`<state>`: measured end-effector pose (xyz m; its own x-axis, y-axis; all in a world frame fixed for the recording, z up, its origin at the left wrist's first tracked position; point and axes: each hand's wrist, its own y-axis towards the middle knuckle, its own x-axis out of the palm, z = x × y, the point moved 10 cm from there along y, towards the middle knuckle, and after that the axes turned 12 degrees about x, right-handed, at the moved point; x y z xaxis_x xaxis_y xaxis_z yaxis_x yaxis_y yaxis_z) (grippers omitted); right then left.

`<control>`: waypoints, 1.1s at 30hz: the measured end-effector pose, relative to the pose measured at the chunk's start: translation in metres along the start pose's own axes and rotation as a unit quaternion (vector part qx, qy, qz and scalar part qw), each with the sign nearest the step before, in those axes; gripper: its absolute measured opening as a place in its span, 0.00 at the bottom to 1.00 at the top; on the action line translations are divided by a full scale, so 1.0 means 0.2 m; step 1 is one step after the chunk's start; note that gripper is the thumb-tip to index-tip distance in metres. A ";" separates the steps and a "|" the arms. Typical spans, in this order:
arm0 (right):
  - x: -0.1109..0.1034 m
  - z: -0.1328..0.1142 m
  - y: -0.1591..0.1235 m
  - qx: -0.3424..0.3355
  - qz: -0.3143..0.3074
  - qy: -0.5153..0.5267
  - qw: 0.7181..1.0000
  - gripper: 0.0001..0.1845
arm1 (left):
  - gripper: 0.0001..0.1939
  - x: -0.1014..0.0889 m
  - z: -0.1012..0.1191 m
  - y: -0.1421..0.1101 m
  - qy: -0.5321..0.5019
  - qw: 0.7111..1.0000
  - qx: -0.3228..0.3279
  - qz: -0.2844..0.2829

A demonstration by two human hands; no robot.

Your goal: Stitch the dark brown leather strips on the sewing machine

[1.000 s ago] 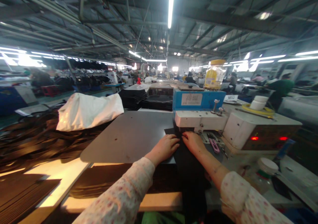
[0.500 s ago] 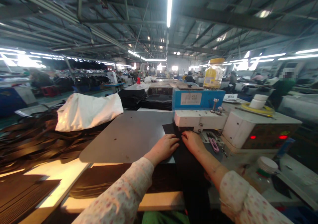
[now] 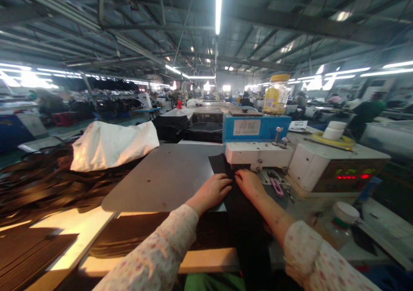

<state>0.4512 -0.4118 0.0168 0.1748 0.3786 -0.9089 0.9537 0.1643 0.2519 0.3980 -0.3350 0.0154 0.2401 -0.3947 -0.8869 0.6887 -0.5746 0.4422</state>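
A long black strip of fabric (image 3: 247, 222) runs from the front edge of the table, under both hands, past the white head (image 3: 247, 153) of a blue-topped sewing machine (image 3: 228, 125). Its far end lies on the smooth grey plate (image 3: 158, 179). My left hand (image 3: 213, 190) grips the strip's left edge with curled fingers. Close to the machine head, my right hand (image 3: 248, 181) pinches the strip's right side. The fingertips of the two hands are only a small distance apart. The machine head hides the stitching spot.
Pink-handled snips (image 3: 275, 184) lie right of my right hand. A control box (image 3: 335, 166) with lit digits stands further right, near a lidded jar (image 3: 345, 215). Brown-black strips (image 3: 41, 183) and a white cloth bag (image 3: 112, 147) are at left. Stacked black pieces (image 3: 171, 127) sit behind the plate.
The strip's far end has slid slightly further away over the plate. Both hands keep nearly the same place and hold. More digits now show on the control box, and the view has shifted a little.
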 end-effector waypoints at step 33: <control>0.01 0.00 0.01 -0.005 0.011 -0.022 1.000 0.13 | 0.16 -0.01 0.01 0.01 0.006 1.000 0.001 -0.004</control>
<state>0.4524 -0.4102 0.0152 0.2066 0.3419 -0.9167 0.9470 0.1658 0.2753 0.3963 -0.3368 0.0182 0.2427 -0.3825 -0.8915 0.6887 -0.5792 0.4360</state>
